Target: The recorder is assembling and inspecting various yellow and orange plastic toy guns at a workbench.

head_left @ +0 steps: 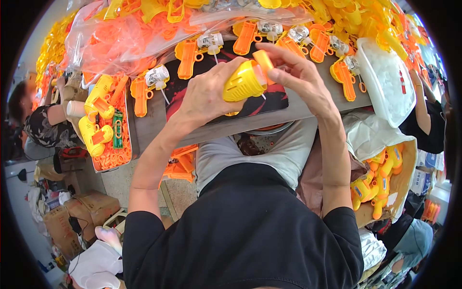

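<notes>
My left hand (204, 94) is wrapped round a yellow toy gun body (240, 85) with slots in its side, held above the table's front part. The round end of the gun body points right, and a thin white tube pokes out below it. My right hand (303, 79) pinches a small yellow-orange curved part (262, 61) between thumb and fingers, right at that round end. Whether the part touches the gun body I cannot tell. Under both hands lies a dark mat (274, 102) with red patterns.
Several orange gun halves (187, 60) with clear-and-white mechanisms lie along the table. A white tub (385, 91) stands at right, a box (113, 166) of orange rings at left. Finished-looking yellow guns (382, 180) fill a lined carton. Bagged parts (139, 38) pile up behind. Other people sit at both sides.
</notes>
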A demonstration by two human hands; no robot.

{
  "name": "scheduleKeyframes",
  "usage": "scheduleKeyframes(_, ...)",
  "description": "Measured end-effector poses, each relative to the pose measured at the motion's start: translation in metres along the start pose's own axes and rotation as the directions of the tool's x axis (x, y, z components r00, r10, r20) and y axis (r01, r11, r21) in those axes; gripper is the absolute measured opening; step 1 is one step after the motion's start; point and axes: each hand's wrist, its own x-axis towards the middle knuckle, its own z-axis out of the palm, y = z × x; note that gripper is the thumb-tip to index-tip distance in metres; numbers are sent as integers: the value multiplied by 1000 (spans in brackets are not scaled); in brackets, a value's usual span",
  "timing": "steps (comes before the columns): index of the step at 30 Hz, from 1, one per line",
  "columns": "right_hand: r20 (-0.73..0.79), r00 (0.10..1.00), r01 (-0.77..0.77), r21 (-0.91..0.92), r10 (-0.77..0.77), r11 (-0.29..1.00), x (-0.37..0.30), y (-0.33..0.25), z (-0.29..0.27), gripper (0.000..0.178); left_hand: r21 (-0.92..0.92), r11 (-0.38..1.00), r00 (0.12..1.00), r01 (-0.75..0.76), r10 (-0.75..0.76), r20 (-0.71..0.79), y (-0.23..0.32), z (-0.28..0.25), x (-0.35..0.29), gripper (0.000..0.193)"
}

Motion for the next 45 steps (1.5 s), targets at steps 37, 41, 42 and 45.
scheduleKeyframes(37,-233,971,-132,-328,55,935,5,12,0,39,-53,992,991,-118,121,60,-5,8,28,94)
scheduleKeyframes(41,-195,976,63,-166,-96,984,-6,25,7,45,-41,968,964,-247,250,93,2,5,17,94)
scheduleKeyframes(42,-161,986,16,-110,-34,994,1,19,11,44,-7,978,959,-207,204,198,8,3,17,92)
scheduleKeyframes(45,53,999,-2,-27,4,1000,15,22,15,43,14,937,917,-348,337,211,5,8,17,89)
